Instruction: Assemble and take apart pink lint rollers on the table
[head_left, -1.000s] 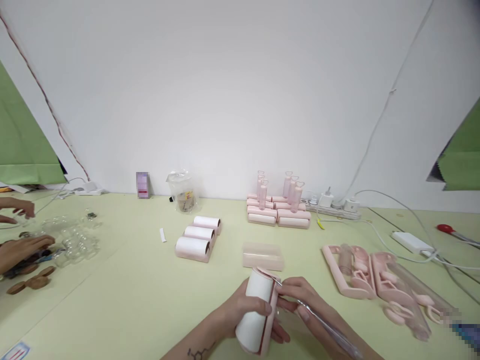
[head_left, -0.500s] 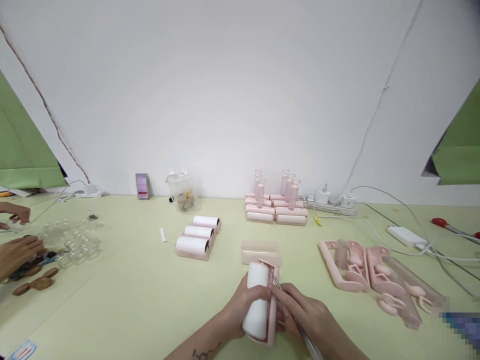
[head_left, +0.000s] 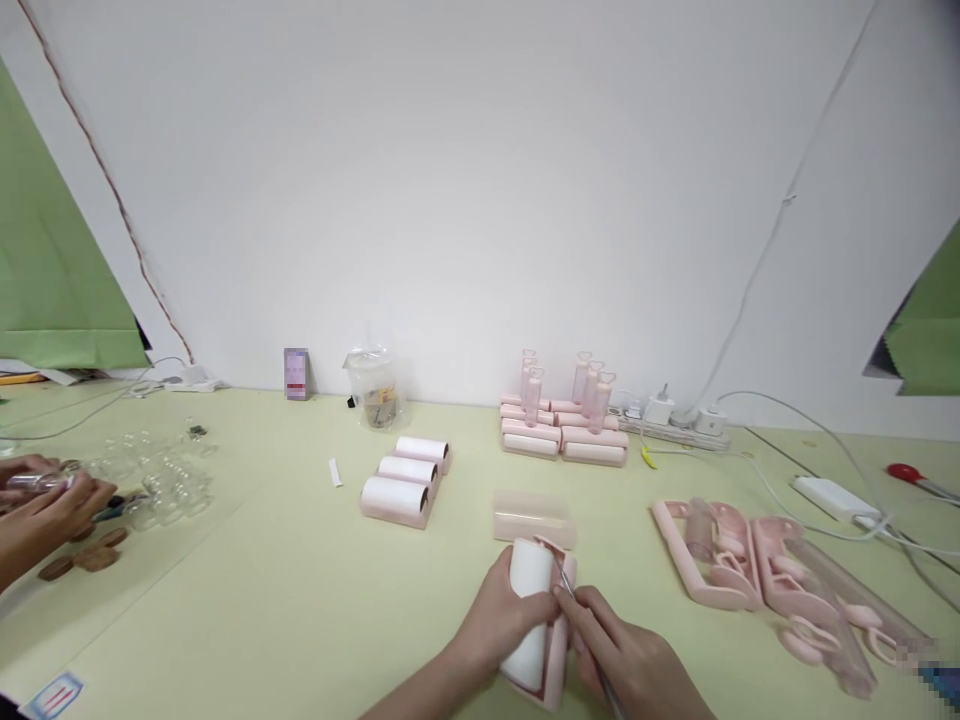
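Here, yellow-green table (head_left: 300, 620) beneath right hand (head_left: 630, 655), white wall (head_left: 450, 190) behind.

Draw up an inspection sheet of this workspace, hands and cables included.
Surface: pale green table, with a label near its left corner.
Job's things: white roll in a pink holder, held tilted; three similar rolls lie to the left.
Clutter: loose pink parts right; clear pieces left; bag by the wall.
Hands: left hand grips the roll; right hand holds a metal tool, tip at the holder, contact unclear.
Cables: white cables trail from the power strip, right.
Surroundings: white wall, green cloth either side; a co-worker's hands, left.
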